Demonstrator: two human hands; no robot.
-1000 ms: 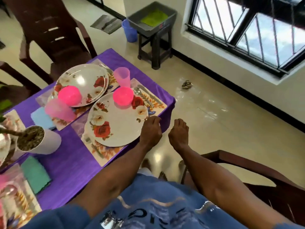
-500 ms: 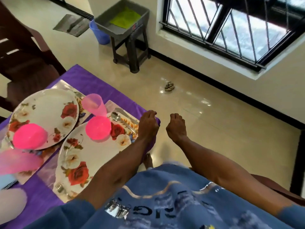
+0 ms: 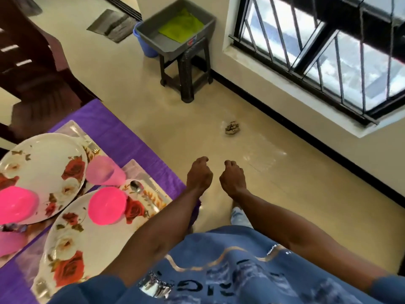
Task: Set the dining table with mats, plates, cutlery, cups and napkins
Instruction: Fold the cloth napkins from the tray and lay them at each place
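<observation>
On the purple tablecloth [image 3: 122,139] at the left lie two rose-patterned plates, a near plate [image 3: 72,242] and a far plate [image 3: 43,154], each on a floral mat [image 3: 151,198]. Each plate carries a pink bowl, the near bowl [image 3: 107,205] and the far bowl [image 3: 15,205]. A pink cup [image 3: 103,171] stands between the plates, and a spoon [image 3: 137,187] lies on the near mat. My left hand [image 3: 198,176] and my right hand [image 3: 232,178] hang side by side over the floor just past the table corner, fingers loosely curled and holding nothing.
A grey tub [image 3: 151,38] holding a green cloth [image 3: 182,25] sits on a dark stool [image 3: 186,71] by the wall, with a blue bucket [image 3: 144,44] behind it. A brown chair [image 3: 32,69] stands at the far left. A barred window [image 3: 328,51] fills the right. A small crumpled object [image 3: 232,127] lies on the floor.
The view has swung right, away from the table. My left hand has come off the table corner and now hangs past the edge beside my right hand.
</observation>
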